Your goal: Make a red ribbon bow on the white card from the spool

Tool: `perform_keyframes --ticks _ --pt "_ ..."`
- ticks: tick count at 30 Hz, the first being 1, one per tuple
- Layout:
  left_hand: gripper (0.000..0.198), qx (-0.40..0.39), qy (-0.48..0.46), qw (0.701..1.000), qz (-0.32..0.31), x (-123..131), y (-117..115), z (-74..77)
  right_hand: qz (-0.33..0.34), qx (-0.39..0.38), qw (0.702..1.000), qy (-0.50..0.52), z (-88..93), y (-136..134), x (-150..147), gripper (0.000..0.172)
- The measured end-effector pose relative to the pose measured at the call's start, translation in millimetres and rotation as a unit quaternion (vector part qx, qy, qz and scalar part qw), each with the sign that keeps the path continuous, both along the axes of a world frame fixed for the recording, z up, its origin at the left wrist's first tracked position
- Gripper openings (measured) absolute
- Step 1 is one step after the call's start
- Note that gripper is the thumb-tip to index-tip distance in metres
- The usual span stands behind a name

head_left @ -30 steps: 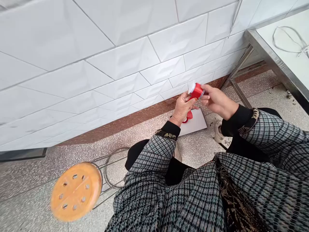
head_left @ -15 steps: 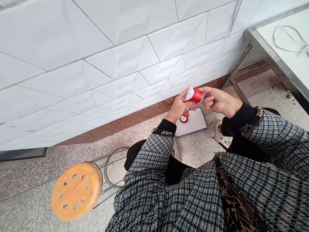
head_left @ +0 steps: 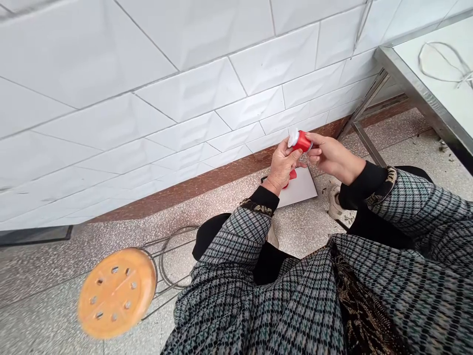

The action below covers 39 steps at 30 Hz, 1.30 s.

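A red spool with white ends (head_left: 302,141) is held up between both hands, tilted. My left hand (head_left: 283,165) has its fingers closed on the white-capped end. On the other end, my right hand (head_left: 328,153) grips the spool with thumb and fingers. Below the hands a flat white board or box (head_left: 301,190) lies on the floor. A small red item (head_left: 292,174) rests on it, partly hidden behind my left hand.
An orange round stool (head_left: 116,293) with metal legs lies on its side at the lower left. White tiled wall (head_left: 207,93) rises ahead. A metal-framed table (head_left: 424,84) with a looped white cable (head_left: 439,76) stands at the right.
My left hand has shifted slightly right and covers more of the red item on the board. The spool has turned a little, so its white end faces the camera less.
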<state>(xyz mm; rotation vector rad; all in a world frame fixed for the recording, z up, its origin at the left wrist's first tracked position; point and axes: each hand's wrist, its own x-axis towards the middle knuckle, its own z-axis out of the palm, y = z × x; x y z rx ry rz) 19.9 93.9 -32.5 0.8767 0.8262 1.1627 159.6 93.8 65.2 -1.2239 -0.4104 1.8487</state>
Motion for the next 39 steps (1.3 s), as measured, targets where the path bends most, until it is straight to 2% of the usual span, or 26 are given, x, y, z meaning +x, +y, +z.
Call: perform_keyframes --ticks 7,12,14,16,19,22,24,27,31,33,36,39 --pt "0.079 0.018 0.064 0.998 0.006 -5 3 -5.4 0.043 -0.091 0.992 0.079 0.2 17 16 0.013" --pt "0.088 0.030 0.034 0.995 -0.084 -17 8 0.6 0.087 -0.135 0.983 0.088 -0.5 16 15 0.016" --pt "0.084 0.025 0.014 0.992 -0.120 -20 9 3.7 0.107 -0.140 0.980 0.091 -2.0 15 16 0.015" --pt "0.077 0.018 0.004 0.992 -0.127 -21 9 4.2 0.128 -0.135 0.978 0.094 -3.7 14 17 0.013" --pt "0.068 0.008 0.004 0.996 -0.088 -17 7 0.4 0.126 -0.083 0.985 0.079 -5.7 7 13 0.013" --pt "0.060 -0.004 -0.001 0.999 -0.035 -8 5 -2.8 0.092 0.016 0.995 0.023 -7.5 -4 4 0.017" --pt "0.058 -0.007 -0.003 1.000 -0.007 -3 3 -2.0 0.067 0.053 0.996 -0.015 -8.1 -7 0 0.021" --pt "0.057 -0.003 0.007 1.000 -0.003 0 0 1.3 0.031 0.039 0.999 -0.013 -6.6 -2 1 0.023" --pt "0.052 0.013 0.060 0.998 -0.015 -7 0 2.3 0.025 -0.005 0.999 0.031 -3.2 13 12 0.012" --pt "0.040 0.047 0.115 0.992 -0.004 -11 1 2.0 0.029 -0.007 0.999 0.041 -2.9 18 17 0.009" --pt "0.037 0.118 0.178 0.977 0.026 -16 2 3.9 0.037 0.009 0.998 0.049 -1.7 22 23 0.009" --pt "0.037 0.137 0.169 0.975 0.034 -18 4 9.4 0.049 0.014 0.997 0.050 5.3 24 25 0.009"
